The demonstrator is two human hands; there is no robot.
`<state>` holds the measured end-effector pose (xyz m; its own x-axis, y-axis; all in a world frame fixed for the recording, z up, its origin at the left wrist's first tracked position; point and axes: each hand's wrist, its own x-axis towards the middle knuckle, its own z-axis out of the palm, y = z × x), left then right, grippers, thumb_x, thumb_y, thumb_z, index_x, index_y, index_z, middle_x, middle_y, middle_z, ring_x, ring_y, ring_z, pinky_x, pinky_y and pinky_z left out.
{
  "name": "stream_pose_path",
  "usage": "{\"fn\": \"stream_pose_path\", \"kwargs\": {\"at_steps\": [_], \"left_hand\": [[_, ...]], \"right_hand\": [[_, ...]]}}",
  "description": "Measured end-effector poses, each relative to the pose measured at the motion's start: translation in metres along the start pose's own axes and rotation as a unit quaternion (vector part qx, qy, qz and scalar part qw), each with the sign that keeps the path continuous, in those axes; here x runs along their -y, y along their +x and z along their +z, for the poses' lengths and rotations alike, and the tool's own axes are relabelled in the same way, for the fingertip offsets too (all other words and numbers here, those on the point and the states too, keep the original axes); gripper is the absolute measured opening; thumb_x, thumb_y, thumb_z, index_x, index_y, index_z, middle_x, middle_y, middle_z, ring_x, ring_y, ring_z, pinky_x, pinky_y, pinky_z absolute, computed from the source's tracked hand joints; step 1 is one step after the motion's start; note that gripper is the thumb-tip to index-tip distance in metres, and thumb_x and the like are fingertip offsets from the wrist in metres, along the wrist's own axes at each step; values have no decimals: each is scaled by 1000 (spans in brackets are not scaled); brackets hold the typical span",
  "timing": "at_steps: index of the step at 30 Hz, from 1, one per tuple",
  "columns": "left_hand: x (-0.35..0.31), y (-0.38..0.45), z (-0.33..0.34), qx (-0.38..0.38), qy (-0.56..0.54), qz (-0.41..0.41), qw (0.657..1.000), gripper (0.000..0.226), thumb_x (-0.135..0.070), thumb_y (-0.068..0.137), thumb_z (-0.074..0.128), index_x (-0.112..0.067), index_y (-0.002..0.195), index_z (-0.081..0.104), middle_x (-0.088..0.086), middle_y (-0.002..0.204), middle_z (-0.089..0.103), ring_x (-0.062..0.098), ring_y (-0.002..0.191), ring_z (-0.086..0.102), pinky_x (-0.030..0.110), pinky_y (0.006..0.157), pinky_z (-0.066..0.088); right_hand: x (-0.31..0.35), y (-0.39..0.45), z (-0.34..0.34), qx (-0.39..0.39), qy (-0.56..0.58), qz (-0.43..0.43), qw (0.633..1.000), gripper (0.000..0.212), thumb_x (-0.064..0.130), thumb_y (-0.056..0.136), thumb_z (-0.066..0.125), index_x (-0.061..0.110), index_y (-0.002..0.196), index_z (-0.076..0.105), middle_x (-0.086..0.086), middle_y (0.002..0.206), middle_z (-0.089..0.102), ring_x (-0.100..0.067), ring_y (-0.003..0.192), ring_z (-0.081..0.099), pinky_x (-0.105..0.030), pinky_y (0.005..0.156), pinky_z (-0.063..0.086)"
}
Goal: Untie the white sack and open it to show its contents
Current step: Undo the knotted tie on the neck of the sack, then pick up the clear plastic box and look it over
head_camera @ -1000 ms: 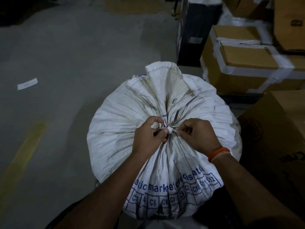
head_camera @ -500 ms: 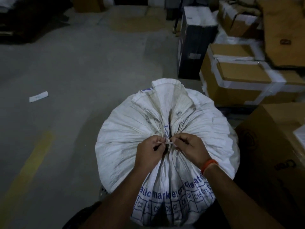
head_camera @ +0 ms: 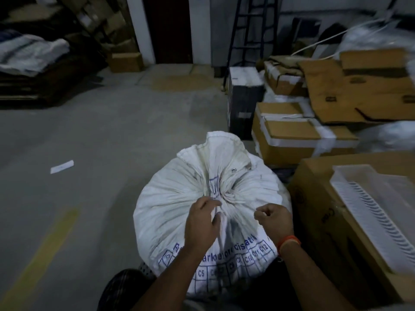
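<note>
Storeroom: taped cartons (head_camera: 298, 140), concrete floor (head_camera: 101, 142).

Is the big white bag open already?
No, the white sack is bunched shut at its neck, with a tie wound round it.

Sack (head_camera: 179, 198): contents hidden; neck gathered shut. Lower part covered by both forearms and cut off near the bottom edge. Blue print on the front partly legible only: "C5", "C10", "C11", "C12"; the word line above is creased and blurred.

Tie (head_camera: 229, 197) at the neck: knot form too small and blurred to read.

Left hand (head_camera: 202, 223): fingertips hidden against the folds beside a white strip (head_camera: 221, 227); whether it pinches the strip cannot be told.

Right hand (head_camera: 275, 217): fingers curled; anything held is not discernible.

Box (head_camera: 318, 221) at right: dark print unreadable, cut by the frame edge.

Background stacks are motion-blurred.
</note>
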<state>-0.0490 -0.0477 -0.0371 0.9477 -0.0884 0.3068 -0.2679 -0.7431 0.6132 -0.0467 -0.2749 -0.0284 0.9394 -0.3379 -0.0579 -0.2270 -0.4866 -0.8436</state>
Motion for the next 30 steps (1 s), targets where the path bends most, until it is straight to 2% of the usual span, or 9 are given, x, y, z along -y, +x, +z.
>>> {"fn": "stream_pose_path", "kwargs": {"at_steps": [5,10,13,16,19,22,25,28,30], "left_hand": [[-33,18,12,68,-41,35,996,27,-13,93,64,-23,116,74,-1,126,67,22,118,62,26,98,44],[-41,45,36,109,36,64,991,32,-3,84,71,-23,108,77,6,134,67,30,130,59,15,102,25],[-44,54,33,163,112,68,978,27,-16,92,70,-32,113,76,-1,148,57,22,142,45,26,115,29],[-51,65,25,224,189,77,953,33,-23,95,69,-40,122,71,-10,143,60,16,142,42,39,118,31],[-59,76,17,284,233,84,926,42,-17,97,64,-43,130,66,-10,139,64,16,140,43,47,118,24],[-63,88,4,319,239,128,908,44,-14,97,64,-47,126,68,-9,129,69,17,130,54,45,110,39],[-78,101,-13,365,169,170,900,47,-4,96,61,-40,122,75,-10,120,76,15,111,68,40,97,55],[-102,115,-26,353,167,219,894,58,5,92,57,-42,123,74,-13,114,78,14,101,68,40,91,57],[-120,121,-33,322,174,256,894,48,-5,94,64,-43,122,74,-14,109,78,12,103,65,40,91,53]], "right_hand": [[-21,-26,-40,-7,69,33,997,20,1,77,77,12,60,74,-8,60,72,-30,61,70,-41,65,59],[-28,-47,-61,-21,114,46,992,20,-3,79,75,9,63,75,-7,69,75,-22,56,69,-35,62,57],[-28,-55,-68,-16,133,50,990,13,0,81,75,5,69,75,-10,75,77,-20,60,70,-34,64,58],[-27,-59,-76,-13,136,43,990,11,3,82,75,6,72,76,-11,70,75,-18,63,70,-32,65,58],[-25,-60,-84,-15,131,35,991,11,6,84,75,9,74,77,-8,68,75,-14,64,71,-27,65,55],[-22,-57,-94,-25,122,35,992,12,10,85,75,13,74,77,-3,72,77,-12,70,73,-30,71,57],[-16,-50,-111,-25,111,24,993,4,16,84,78,16,80,79,3,76,79,-11,77,75,-35,80,61],[-4,-41,-128,-26,89,-6,996,5,22,77,83,21,81,80,6,76,79,-8,75,74,-40,79,62],[8,-40,-139,-30,62,-12,998,9,21,77,85,26,77,78,9,72,77,-2,68,71,-36,75,60]]}}
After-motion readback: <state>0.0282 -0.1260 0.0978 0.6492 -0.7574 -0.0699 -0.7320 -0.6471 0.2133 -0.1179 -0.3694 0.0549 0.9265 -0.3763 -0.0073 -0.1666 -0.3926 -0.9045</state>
